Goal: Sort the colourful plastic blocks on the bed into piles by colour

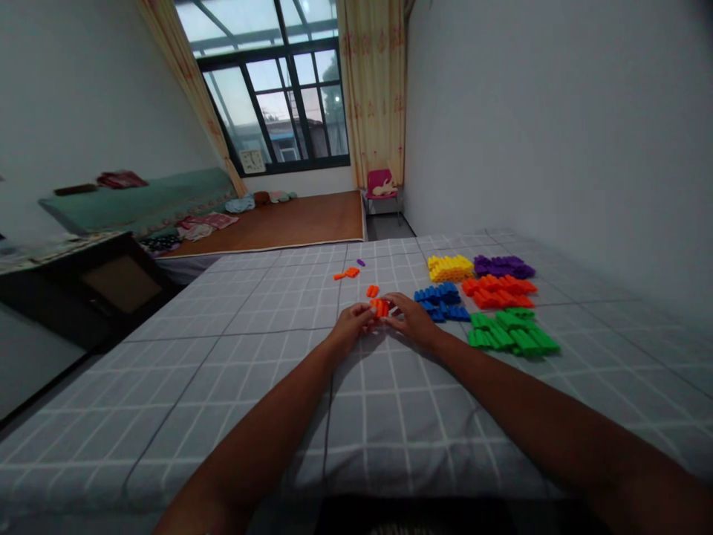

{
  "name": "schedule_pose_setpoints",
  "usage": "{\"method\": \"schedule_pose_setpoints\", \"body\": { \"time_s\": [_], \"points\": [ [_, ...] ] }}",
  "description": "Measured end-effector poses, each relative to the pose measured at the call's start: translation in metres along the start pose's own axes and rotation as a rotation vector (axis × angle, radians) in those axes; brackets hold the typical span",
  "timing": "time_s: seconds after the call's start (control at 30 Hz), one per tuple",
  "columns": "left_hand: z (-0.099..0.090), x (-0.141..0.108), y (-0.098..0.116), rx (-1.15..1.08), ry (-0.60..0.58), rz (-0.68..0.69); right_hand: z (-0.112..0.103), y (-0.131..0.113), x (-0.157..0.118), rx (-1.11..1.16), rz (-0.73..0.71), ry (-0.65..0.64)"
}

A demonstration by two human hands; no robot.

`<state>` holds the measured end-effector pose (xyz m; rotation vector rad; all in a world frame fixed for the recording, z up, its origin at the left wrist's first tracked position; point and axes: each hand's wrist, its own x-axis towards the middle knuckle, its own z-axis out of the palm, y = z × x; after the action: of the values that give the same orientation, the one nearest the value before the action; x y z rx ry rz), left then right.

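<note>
The orange cluster (380, 307) sits between left hand (350, 324) and right hand (412, 318) — fingers gripping both sides, seemingly for steadiness — over the cloth (194, 357); blue pile (440, 293) and green pile (515, 332) lie rightward, apparently grouped by colour.

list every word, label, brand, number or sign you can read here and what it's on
Nothing can be read with certainty.
Clock by the window: marks on its face, too small and blurred to read.
Nearest orange blocks: no lettering can be made out.
Green blocks: none can be made out either.
</note>
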<state>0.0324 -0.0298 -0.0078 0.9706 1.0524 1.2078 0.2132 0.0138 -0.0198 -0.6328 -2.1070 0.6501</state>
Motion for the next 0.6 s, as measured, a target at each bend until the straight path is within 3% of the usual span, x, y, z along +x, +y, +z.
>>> {"method": "schedule_pose_setpoints", "body": {
  "time_s": [0.1, 0.17, 0.23, 0.33, 0.47, 0.53, 0.6],
  "points": [
    [-0.002, 0.001, -0.002, 0.0, -0.026, 0.005, -0.012, -0.009, 0.005, -0.15, -0.061, 0.012],
    [-0.004, 0.002, -0.003, -0.005, -0.021, 0.001, -0.033, -0.013, 0.01, -0.282, -0.097, 0.063],
    [-0.006, 0.002, -0.003, 0.002, -0.024, -0.009, -0.068, -0.01, 0.014, -0.386, -0.069, 0.105],
    [-0.008, 0.001, -0.002, 0.019, -0.059, -0.004, -0.143, 0.012, 0.009, -0.49, 0.093, 0.115],
    [-0.008, 0.002, -0.003, 0.042, -0.089, -0.009, -0.24, 0.055, -0.025, -0.614, 0.375, 0.06],
    [-0.008, 0.003, -0.004, 0.057, -0.092, -0.011, -0.269, 0.071, -0.045, -0.628, 0.48, 0.062],
    [-0.008, 0.005, -0.006, 0.076, -0.098, -0.003, -0.281, 0.081, -0.062, -0.599, 0.513, 0.047]
  ]
}}
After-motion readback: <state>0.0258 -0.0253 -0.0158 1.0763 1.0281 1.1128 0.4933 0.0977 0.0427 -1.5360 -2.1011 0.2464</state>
